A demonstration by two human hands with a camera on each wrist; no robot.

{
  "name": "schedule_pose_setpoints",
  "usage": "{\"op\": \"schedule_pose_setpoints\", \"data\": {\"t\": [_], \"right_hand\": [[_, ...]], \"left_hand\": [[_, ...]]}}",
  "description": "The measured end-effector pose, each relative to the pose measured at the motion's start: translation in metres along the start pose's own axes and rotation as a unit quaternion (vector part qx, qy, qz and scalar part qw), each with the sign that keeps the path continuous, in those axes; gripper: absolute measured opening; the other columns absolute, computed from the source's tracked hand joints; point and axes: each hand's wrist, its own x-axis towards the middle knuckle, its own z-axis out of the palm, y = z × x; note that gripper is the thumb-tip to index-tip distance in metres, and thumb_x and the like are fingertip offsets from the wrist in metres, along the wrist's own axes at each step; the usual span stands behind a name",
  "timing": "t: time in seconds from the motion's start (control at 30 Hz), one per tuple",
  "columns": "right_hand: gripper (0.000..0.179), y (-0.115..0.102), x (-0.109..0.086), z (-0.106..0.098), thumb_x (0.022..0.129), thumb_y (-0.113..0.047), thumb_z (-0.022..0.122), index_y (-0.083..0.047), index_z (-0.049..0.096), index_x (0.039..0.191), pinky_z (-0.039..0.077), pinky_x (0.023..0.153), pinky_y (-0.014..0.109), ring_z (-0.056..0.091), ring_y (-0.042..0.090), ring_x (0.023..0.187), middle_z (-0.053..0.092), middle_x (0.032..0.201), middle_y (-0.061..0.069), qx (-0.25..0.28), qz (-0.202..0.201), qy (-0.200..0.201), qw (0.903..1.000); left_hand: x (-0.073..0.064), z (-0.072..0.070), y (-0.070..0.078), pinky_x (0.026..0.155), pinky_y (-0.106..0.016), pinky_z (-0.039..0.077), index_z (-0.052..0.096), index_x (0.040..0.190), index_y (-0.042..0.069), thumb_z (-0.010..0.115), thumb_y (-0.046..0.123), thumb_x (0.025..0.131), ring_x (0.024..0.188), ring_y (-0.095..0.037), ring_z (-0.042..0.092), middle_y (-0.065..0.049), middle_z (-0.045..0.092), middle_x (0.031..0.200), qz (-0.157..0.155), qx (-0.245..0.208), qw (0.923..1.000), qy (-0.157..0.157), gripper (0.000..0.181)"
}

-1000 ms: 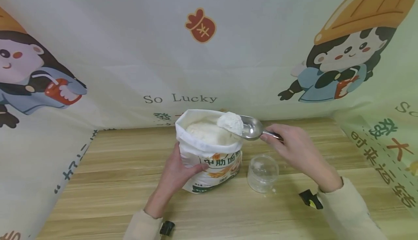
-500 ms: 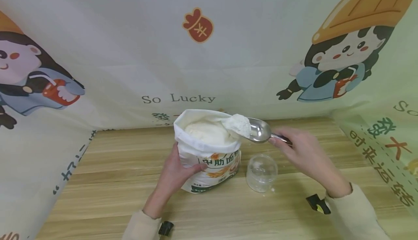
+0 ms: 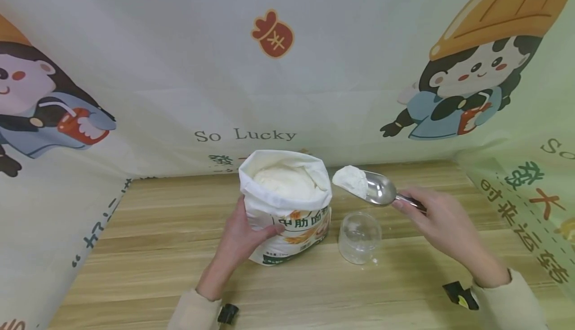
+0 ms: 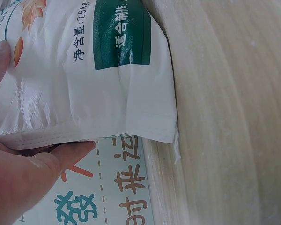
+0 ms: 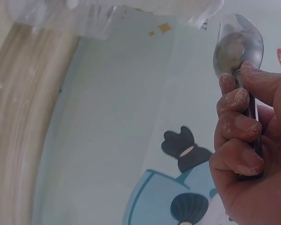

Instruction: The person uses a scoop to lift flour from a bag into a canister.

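Observation:
My left hand [image 3: 242,235] grips the left side of a white bag of flour [image 3: 310,222], thumb across its printed front. The bag stands upright, its top open and its rim folded outward, with pale flour [image 3: 283,181] inside. In the left wrist view, the fingers [image 4: 72,152] reach round the bag's side [image 4: 107,93]. To the right of the bag, my right hand [image 3: 442,220] holds a metal scoop [image 3: 381,188] by its handle. A mound of white flour [image 3: 351,180] fills the scoop's front. In the right wrist view, flour-dusted fingers [image 5: 239,124] curl round the handle.
A small clear plastic tub [image 3: 359,240] stands between the bag and my right forearm, below the scoop in the head view, with specks of flour around it. The wooden tabletop [image 3: 148,250] is bounded by printed cloth walls [image 3: 341,95] at the back and sides.
My right hand has drawn the flour-laden scoop rightward, from over the bag's mouth to clear of its rim. My left hand stays on the bag.

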Motion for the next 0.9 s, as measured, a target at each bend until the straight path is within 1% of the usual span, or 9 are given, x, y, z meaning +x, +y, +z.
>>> {"op": "schedule_pose_setpoints", "data": {"t": [0.13, 0.27, 0.43, 0.5, 0.53, 0.67, 0.73, 0.8, 0.9], "right_hand": [[0.015, 0.009, -0.007, 0.000, 0.095, -0.013, 0.075, -0.004, 0.075, 0.107, 0.040, 0.054, 0.026, 0.046, 0.008, 0.062, 0.056, 0.071, -0.009, -0.008, -0.008, 0.011, 0.9999], [0.010, 0.016, -0.014, 0.000, 0.094, -0.012, 0.075, -0.006, 0.075, 0.101, 0.038, 0.052, 0.025, 0.043, 0.006, 0.060, 0.053, 0.068, -0.011, -0.017, -0.013, 0.012, 0.9997], [0.011, 0.023, -0.022, 0.001, 0.094, -0.014, 0.075, -0.006, 0.076, 0.102, 0.042, 0.054, 0.026, 0.047, 0.004, 0.064, 0.064, 0.076, -0.009, -0.022, -0.019, 0.010, 0.9995], [0.011, 0.026, -0.025, 0.001, 0.094, -0.013, 0.076, -0.006, 0.076, 0.102, 0.042, 0.054, 0.025, 0.047, 0.002, 0.064, 0.065, 0.077, -0.009, -0.021, -0.019, 0.009, 0.9996], [0.009, 0.027, -0.027, 0.001, 0.093, -0.013, 0.076, -0.007, 0.075, 0.100, 0.041, 0.053, 0.025, 0.045, 0.002, 0.063, 0.062, 0.075, -0.010, -0.021, -0.019, 0.007, 0.9996], [0.004, 0.031, -0.033, 0.002, 0.093, -0.013, 0.076, -0.010, 0.074, 0.095, 0.036, 0.051, 0.023, 0.040, 0.000, 0.062, 0.052, 0.071, -0.013, -0.022, -0.011, -0.007, 0.9997], [0.006, 0.033, -0.036, 0.003, 0.094, -0.014, 0.076, -0.013, 0.072, 0.090, 0.035, 0.051, 0.023, 0.039, 0.000, 0.061, 0.049, 0.069, -0.014, -0.025, -0.005, -0.020, 0.9995], [0.007, 0.034, -0.038, 0.002, 0.095, -0.016, 0.075, -0.015, 0.071, 0.089, 0.037, 0.052, 0.023, 0.041, 0.001, 0.062, 0.051, 0.071, -0.014, -0.026, 0.001, -0.034, 0.9991], [0.004, 0.035, -0.041, 0.001, 0.096, -0.017, 0.075, -0.014, 0.074, 0.092, 0.044, 0.055, 0.026, 0.048, 0.002, 0.066, 0.063, 0.077, -0.011, -0.027, 0.008, -0.056, 0.9980]], "left_hand": [[0.001, 0.000, -0.001, 0.107, -0.057, 0.048, 0.034, 0.156, 0.011, 0.096, 0.022, 0.072, 0.128, -0.035, 0.058, -0.015, 0.061, 0.140, 0.003, -0.001, 1.0000, -0.001, 0.105], [0.001, 0.000, -0.002, 0.106, -0.057, 0.048, 0.034, 0.156, 0.011, 0.096, 0.022, 0.071, 0.127, -0.035, 0.058, -0.015, 0.061, 0.140, 0.006, -0.004, 1.0000, 0.000, 0.106], [0.000, 0.000, -0.001, 0.104, -0.056, 0.050, 0.034, 0.155, 0.011, 0.096, 0.022, 0.071, 0.125, -0.035, 0.059, -0.015, 0.061, 0.138, 0.007, -0.004, 1.0000, 0.002, 0.106], [0.000, 0.000, -0.001, 0.105, -0.056, 0.050, 0.034, 0.155, 0.010, 0.096, 0.022, 0.071, 0.125, -0.035, 0.059, -0.015, 0.061, 0.138, 0.007, -0.004, 1.0000, 0.002, 0.105], [0.001, 0.000, -0.001, 0.105, -0.056, 0.049, 0.034, 0.155, 0.010, 0.096, 0.022, 0.071, 0.125, -0.035, 0.059, -0.015, 0.061, 0.138, 0.008, -0.004, 1.0000, 0.001, 0.105], [0.001, 0.000, -0.001, 0.105, -0.057, 0.049, 0.035, 0.155, 0.009, 0.096, 0.021, 0.071, 0.126, -0.035, 0.059, -0.015, 0.061, 0.139, 0.008, -0.003, 1.0000, 0.001, 0.104], [0.001, 0.000, -0.001, 0.105, -0.057, 0.049, 0.035, 0.155, 0.009, 0.096, 0.020, 0.071, 0.126, -0.035, 0.059, -0.015, 0.061, 0.139, 0.007, -0.003, 1.0000, 0.001, 0.104], [0.001, 0.000, -0.001, 0.106, -0.057, 0.048, 0.035, 0.155, 0.009, 0.096, 0.020, 0.071, 0.126, -0.035, 0.059, -0.014, 0.061, 0.139, 0.006, -0.002, 1.0000, 0.002, 0.104], [0.001, 0.000, -0.001, 0.107, -0.057, 0.048, 0.035, 0.155, 0.009, 0.096, 0.020, 0.071, 0.127, -0.034, 0.058, -0.014, 0.061, 0.139, 0.006, -0.001, 1.0000, 0.002, 0.105]]}}
